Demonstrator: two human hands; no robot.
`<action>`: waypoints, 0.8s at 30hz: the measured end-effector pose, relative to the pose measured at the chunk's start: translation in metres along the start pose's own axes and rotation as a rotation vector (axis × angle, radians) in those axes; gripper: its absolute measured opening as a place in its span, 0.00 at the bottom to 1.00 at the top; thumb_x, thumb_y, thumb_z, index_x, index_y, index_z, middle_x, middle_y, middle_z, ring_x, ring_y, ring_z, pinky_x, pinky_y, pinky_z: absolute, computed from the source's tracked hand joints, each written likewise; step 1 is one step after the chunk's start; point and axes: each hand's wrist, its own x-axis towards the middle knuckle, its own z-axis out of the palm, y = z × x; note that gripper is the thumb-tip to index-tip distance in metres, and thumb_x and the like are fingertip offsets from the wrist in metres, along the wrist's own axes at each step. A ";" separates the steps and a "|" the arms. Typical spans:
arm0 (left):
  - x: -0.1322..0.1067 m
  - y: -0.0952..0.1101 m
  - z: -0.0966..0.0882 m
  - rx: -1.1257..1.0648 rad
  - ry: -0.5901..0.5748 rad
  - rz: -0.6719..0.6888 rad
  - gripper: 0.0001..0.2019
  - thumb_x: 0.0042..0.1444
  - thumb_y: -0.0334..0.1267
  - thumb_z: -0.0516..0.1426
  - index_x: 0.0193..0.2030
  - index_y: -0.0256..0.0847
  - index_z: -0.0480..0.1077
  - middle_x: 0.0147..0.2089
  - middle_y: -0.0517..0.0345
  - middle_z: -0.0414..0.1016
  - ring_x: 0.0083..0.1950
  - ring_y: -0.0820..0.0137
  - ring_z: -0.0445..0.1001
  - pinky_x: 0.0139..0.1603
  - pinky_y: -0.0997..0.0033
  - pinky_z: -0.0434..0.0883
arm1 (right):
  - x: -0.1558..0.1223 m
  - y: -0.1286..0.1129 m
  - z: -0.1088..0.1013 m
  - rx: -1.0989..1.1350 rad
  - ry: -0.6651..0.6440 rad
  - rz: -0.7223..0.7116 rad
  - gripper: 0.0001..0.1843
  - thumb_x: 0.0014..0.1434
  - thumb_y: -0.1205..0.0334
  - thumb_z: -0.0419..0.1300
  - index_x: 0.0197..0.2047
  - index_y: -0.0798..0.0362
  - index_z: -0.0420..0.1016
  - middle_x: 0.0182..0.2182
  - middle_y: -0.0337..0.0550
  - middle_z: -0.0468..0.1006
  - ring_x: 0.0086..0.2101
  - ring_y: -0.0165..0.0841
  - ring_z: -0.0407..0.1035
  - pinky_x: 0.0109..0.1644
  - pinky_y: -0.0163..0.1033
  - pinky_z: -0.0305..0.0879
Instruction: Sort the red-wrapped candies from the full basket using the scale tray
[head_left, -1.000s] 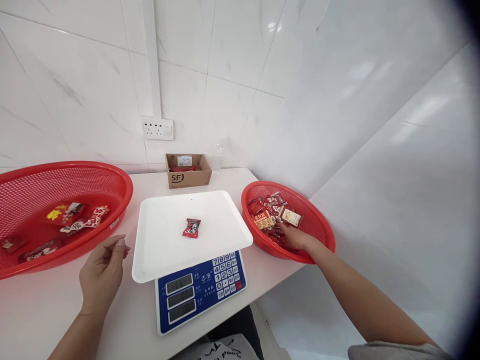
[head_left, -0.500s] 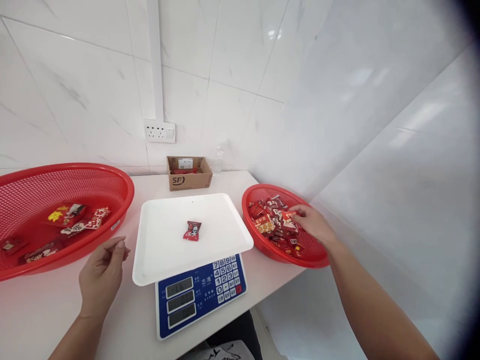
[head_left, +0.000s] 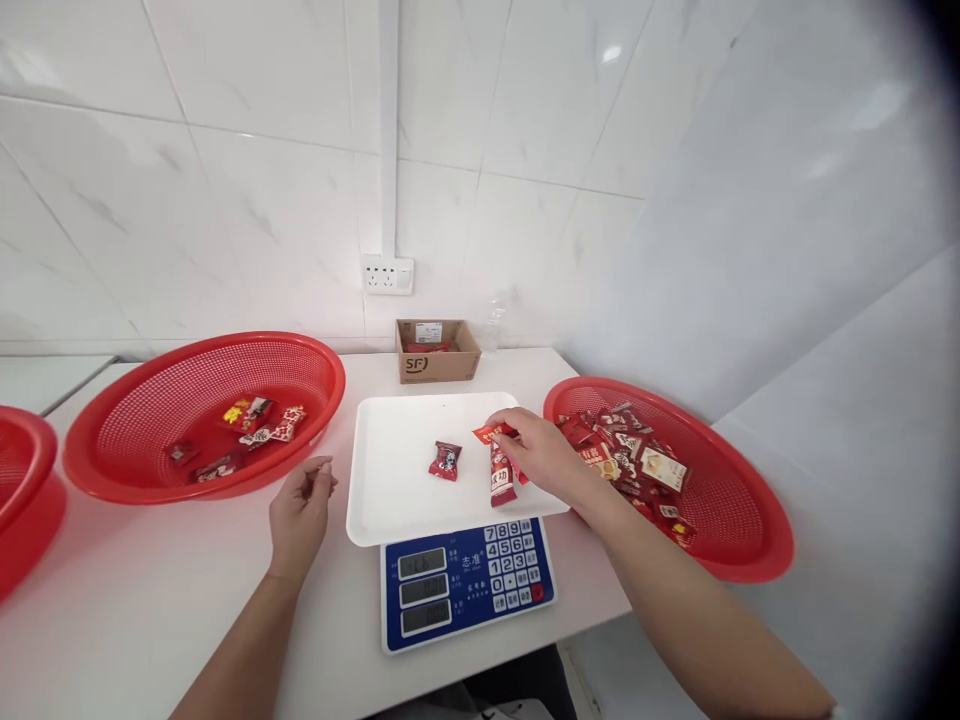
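My right hand (head_left: 529, 445) is over the right part of the white tray (head_left: 390, 510), its fingers closed on red snack packets (head_left: 502, 478). A long red packet with white lettering hangs below the fingers, and other red wrappers show beside it. To the left, one small red-wrapped snack (head_left: 446, 460) lies on the tray. Under the tray stands a blue weighing scale (head_left: 469, 585) with a keypad and three displays. My left hand (head_left: 301, 510) is beside the tray's left edge, fingers curled in and nothing visible in them.
On the right, a red basket (head_left: 757, 540) holds many wrapped snacks. Another red basket (head_left: 120, 440), at left, has several packets inside. Part of a third red basket (head_left: 26, 470) shows at the far left. A cardboard box (head_left: 442, 366) stands by the wall beneath a socket (head_left: 388, 275).
My right hand has moved left from the right basket to above the tray, bringing red snack packets. The view has turned left, showing more of the left side. My left hand stays curled.
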 end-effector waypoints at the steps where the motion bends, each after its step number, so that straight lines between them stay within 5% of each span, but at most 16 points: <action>1: 0.000 0.001 0.000 -0.004 -0.002 0.002 0.17 0.52 0.50 0.53 0.39 0.39 0.70 0.27 0.58 0.73 0.29 0.69 0.73 0.34 0.69 0.72 | 0.002 0.000 0.001 -0.027 0.009 -0.017 0.11 0.58 0.66 0.50 0.41 0.48 0.71 0.41 0.41 0.73 0.34 0.31 0.69 0.37 0.38 0.65; 9: -0.001 0.005 0.000 -0.032 -0.025 0.021 0.16 0.51 0.51 0.53 0.38 0.40 0.70 0.26 0.59 0.72 0.29 0.68 0.73 0.34 0.69 0.72 | 0.015 -0.003 0.003 -0.086 0.068 -0.086 0.12 0.59 0.66 0.50 0.44 0.47 0.70 0.45 0.42 0.73 0.42 0.34 0.69 0.46 0.41 0.64; 16: 0.000 0.000 -0.001 -0.032 -0.035 0.007 0.17 0.52 0.50 0.53 0.39 0.40 0.70 0.27 0.59 0.72 0.29 0.69 0.72 0.34 0.69 0.72 | 0.030 -0.002 0.014 -0.079 -0.019 -0.061 0.15 0.58 0.64 0.54 0.48 0.48 0.72 0.48 0.45 0.74 0.46 0.37 0.68 0.50 0.46 0.63; 24: -0.001 0.001 0.000 -0.024 -0.047 -0.007 0.16 0.52 0.50 0.53 0.39 0.40 0.71 0.27 0.58 0.73 0.30 0.68 0.73 0.35 0.69 0.72 | 0.020 -0.016 0.019 -0.011 -0.024 -0.085 0.16 0.61 0.64 0.50 0.50 0.47 0.72 0.48 0.43 0.75 0.45 0.34 0.70 0.49 0.43 0.66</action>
